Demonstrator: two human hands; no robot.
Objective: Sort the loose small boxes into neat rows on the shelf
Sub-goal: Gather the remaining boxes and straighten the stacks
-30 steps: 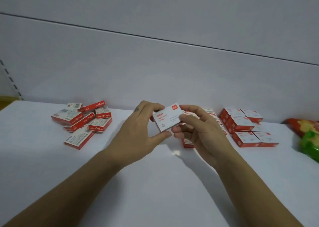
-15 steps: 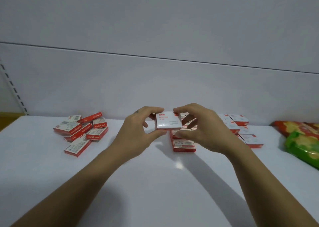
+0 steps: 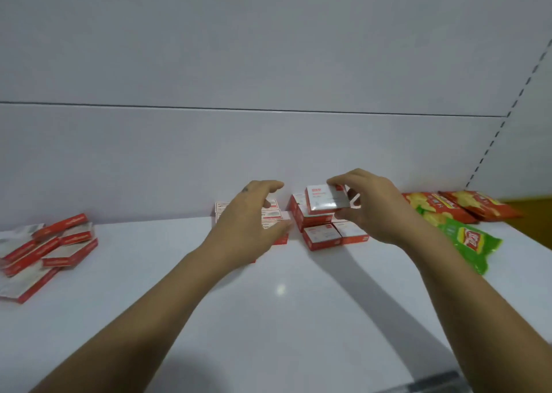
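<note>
- Small boxes (image 3: 352, 233) sit in groups on the white shelf (image 3: 268, 318), which runs under both hands and out past each.
- Snack bags (image 3: 466, 237) lie on the outer side of the right hand (image 3: 376, 210), near the boxes but apart from them.
- The loose heap (image 3: 50, 249) lies well out beyond the left hand (image 3: 248, 222), its boxes tilted and overlapping.
- The stacked block (image 3: 321, 234) stands directly beneath the right hand. A low row (image 3: 270, 213) sits under the left hand's fingers.
- The left hand is spread, fingers loosely curved, and holds nothing. I cannot tell whether it touches the row.
- The held box (image 3: 327, 199) is pinched by the right hand, fingers over its far edge and thumb at its near edge. It is just above the block and slightly tilted.
- It looks light and stiff, thin card with a glossy face that may slip. Opposite edges seem the best hold, since the broad faces would probably dent under a hard squeeze.
</note>
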